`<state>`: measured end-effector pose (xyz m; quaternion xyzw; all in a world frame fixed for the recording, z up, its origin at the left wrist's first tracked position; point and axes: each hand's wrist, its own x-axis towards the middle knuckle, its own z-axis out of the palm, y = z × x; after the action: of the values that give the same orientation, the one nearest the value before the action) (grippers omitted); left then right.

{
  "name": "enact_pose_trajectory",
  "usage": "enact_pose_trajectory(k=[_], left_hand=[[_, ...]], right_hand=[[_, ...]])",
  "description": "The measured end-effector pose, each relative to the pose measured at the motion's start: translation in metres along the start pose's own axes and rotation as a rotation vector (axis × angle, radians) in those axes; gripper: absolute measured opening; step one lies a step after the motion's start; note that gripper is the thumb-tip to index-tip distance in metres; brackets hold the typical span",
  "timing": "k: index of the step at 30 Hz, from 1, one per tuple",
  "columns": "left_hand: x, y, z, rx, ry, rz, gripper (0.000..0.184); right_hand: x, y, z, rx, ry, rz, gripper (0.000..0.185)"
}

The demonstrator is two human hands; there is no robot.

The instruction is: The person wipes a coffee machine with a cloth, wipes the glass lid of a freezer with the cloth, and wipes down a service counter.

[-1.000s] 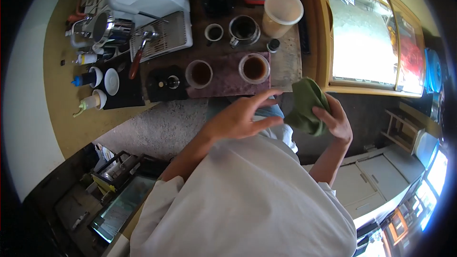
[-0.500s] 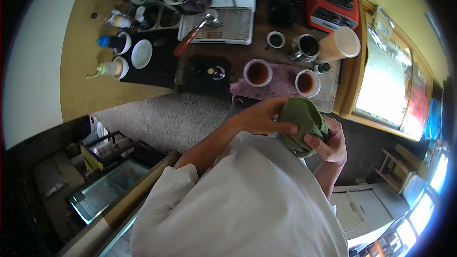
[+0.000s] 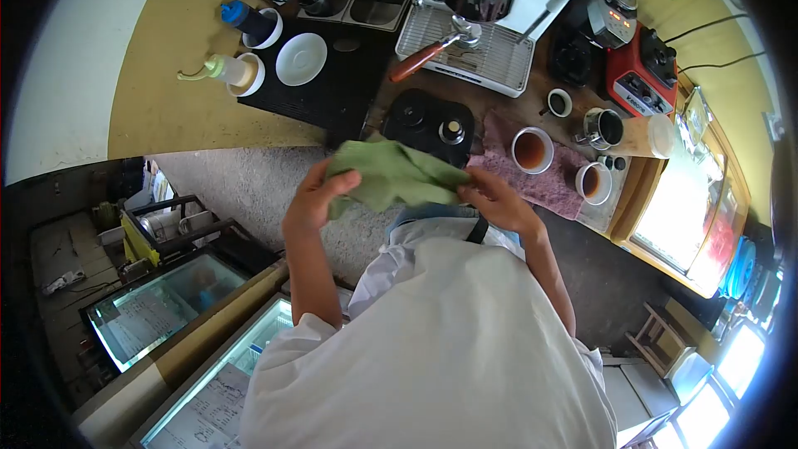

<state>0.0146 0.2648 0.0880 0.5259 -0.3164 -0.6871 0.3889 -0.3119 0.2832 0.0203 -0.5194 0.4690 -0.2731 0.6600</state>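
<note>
A green cloth (image 3: pixel 397 173) is stretched out in front of my body between both hands. My left hand (image 3: pixel 316 195) grips its left end, thumb on top. At the cloth's right corner, my right hand (image 3: pixel 500 199) pinches the edge. Just beyond the cloth, a black tamping mat (image 3: pixel 403 129) with a tamper (image 3: pixel 451 130) on it lies on the counter. Closest to my right hand is a purple towel (image 3: pixel 507 168), with a cup of brown drink (image 3: pixel 532 150) on it and a second cup of brown drink (image 3: pixel 593 183) at its right end.
An espresso machine (image 3: pixel 478 58) with a wooden-handled portafilter (image 3: pixel 420 60) stands behind. To its right are a red blender base (image 3: pixel 642 75), a metal pitcher (image 3: pixel 602 127) and a small cup (image 3: pixel 559 102). Squeeze bottles (image 3: pixel 241 18) and a white saucer (image 3: pixel 301 59) sit left. A glass-topped case (image 3: pixel 166 308) is lower left.
The green cloth, bunched in both hands at the right before, is now spread out and further left. My hands have moved apart, and the view has shifted.
</note>
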Motion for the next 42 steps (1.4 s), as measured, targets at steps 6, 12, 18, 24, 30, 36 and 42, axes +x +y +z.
enact_pose_trajectory(k=[6, 12, 18, 24, 30, 36, 42], left_hand=[[0.006, 0.026, -0.070, 0.078, 0.223, -0.008, 0.038], [0.082, -0.003, -0.095, -0.012, 0.416, 0.045, 0.038], [0.176, -0.070, -0.096, -0.020, 0.455, 0.185, 0.044], [0.193, -0.075, -0.055, 0.380, 0.372, 0.047, 0.036], [0.195, -0.098, -0.063, 0.493, 0.215, 0.161, 0.038], [0.213, -0.088, -0.069, 0.600, 0.421, 0.333, 0.044], [0.209, -0.117, -0.057, 1.029, 0.201, 0.381, 0.042]], right_hand=[[0.034, 0.125, 0.007, -0.207, -0.267, 0.165, 0.018], [0.055, 0.250, 0.032, -0.010, -0.328, 0.370, 0.033], [0.049, 0.229, 0.036, 0.063, -0.501, 0.340, 0.056], [0.043, 0.230, 0.047, -0.051, -0.441, 0.256, 0.047], [0.040, 0.235, 0.059, 0.028, -0.332, 0.140, 0.039], [0.040, 0.222, 0.063, 0.001, -0.224, 0.171, 0.033], [0.039, 0.223, 0.058, 0.271, -0.205, 0.183, 0.031]])
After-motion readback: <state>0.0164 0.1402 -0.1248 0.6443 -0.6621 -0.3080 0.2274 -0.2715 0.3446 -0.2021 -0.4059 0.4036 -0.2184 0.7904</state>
